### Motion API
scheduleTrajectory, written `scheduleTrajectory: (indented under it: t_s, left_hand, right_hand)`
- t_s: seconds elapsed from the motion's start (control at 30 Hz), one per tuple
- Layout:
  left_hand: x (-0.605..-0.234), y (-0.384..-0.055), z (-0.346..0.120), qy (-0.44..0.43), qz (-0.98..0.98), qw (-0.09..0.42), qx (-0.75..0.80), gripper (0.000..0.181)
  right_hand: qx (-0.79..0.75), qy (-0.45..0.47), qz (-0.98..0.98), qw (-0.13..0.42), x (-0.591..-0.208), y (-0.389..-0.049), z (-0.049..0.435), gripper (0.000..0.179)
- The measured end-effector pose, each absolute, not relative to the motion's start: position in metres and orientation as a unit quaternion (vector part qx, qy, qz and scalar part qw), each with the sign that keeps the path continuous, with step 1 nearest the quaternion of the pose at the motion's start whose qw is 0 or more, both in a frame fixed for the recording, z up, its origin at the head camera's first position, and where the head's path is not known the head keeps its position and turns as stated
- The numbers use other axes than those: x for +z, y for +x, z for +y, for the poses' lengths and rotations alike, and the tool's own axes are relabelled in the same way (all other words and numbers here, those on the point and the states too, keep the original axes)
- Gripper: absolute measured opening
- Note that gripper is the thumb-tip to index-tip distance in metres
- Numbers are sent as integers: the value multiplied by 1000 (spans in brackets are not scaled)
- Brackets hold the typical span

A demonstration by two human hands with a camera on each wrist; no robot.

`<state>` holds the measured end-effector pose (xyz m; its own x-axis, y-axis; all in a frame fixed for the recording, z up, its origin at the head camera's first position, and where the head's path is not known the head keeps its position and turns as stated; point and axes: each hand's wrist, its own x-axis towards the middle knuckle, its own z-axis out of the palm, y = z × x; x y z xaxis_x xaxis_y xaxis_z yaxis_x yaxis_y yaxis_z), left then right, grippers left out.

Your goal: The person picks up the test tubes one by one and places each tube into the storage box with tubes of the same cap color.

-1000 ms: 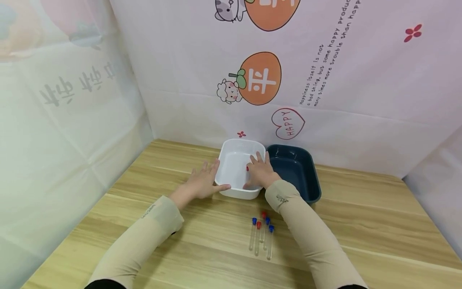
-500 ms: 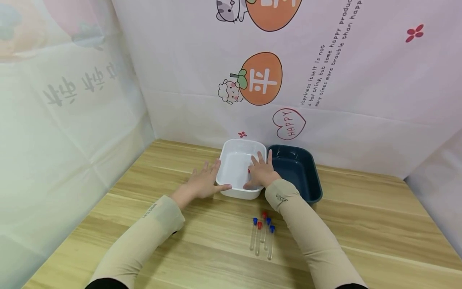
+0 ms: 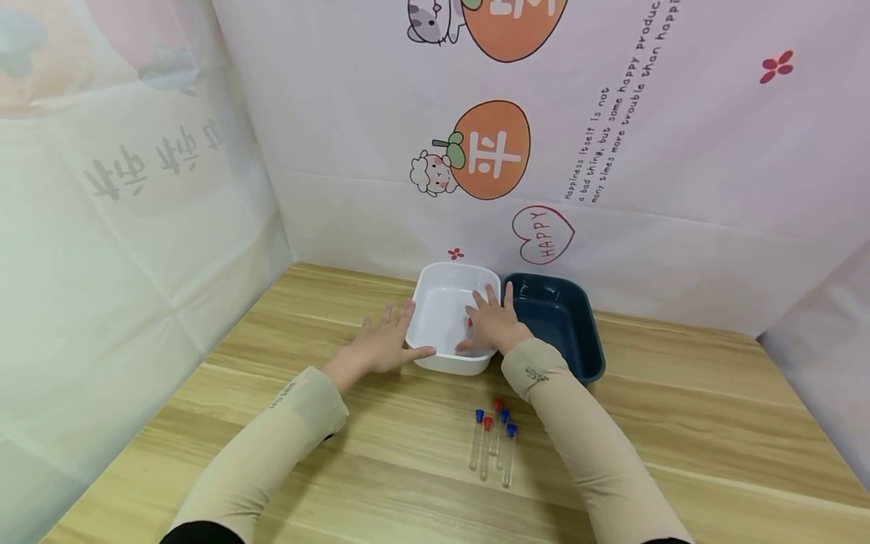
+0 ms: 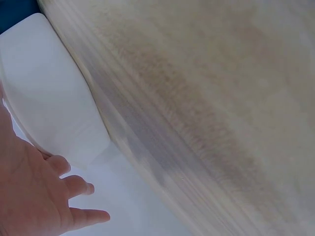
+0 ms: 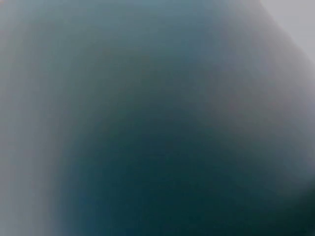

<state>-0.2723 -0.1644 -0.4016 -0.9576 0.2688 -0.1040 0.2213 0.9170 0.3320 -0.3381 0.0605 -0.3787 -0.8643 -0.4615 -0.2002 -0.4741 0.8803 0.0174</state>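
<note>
At the back of the table, my left hand (image 3: pixel 379 346) lies against the left side of a white plastic tray (image 3: pixel 435 321), fingers spread, thumb over the front rim. In the left wrist view this hand (image 4: pixel 37 196) has its fingers stretched out beside the outer wall of the white tray (image 4: pixel 49 88). My right hand (image 3: pixel 496 328) reaches over the tray's right side with spread fingers. A small red thing (image 3: pixel 470 323) shows beside its fingers, mostly hidden. The right wrist view is a dark blue blur.
A dark blue tray (image 3: pixel 552 321) stands directly right of the white one. Nearer the front lie several clear test tubes (image 3: pixel 508 459) with red and blue caps, close together on the wooden table (image 3: pixel 394 461). A printed cloth (image 3: pixel 367 219) hangs right behind the trays.
My right hand shifts very slightly over the white tray. The left hand, trays and test tubes stay put.
</note>
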Motion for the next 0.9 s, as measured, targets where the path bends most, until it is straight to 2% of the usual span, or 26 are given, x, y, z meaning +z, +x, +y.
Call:
scheduleTrajectory:
  t_s: [0.5, 0.9]
  left_hand:
    - [-403, -272, -163, 127, 978, 69, 150, 107]
    - [-404, -274, -164, 129, 979, 67, 146, 107]
  right_hand:
    - [-16, -264, 962, 62, -350, -321, 68, 85]
    - [-88, -299, 950, 3, -334, -300, 93, 81]
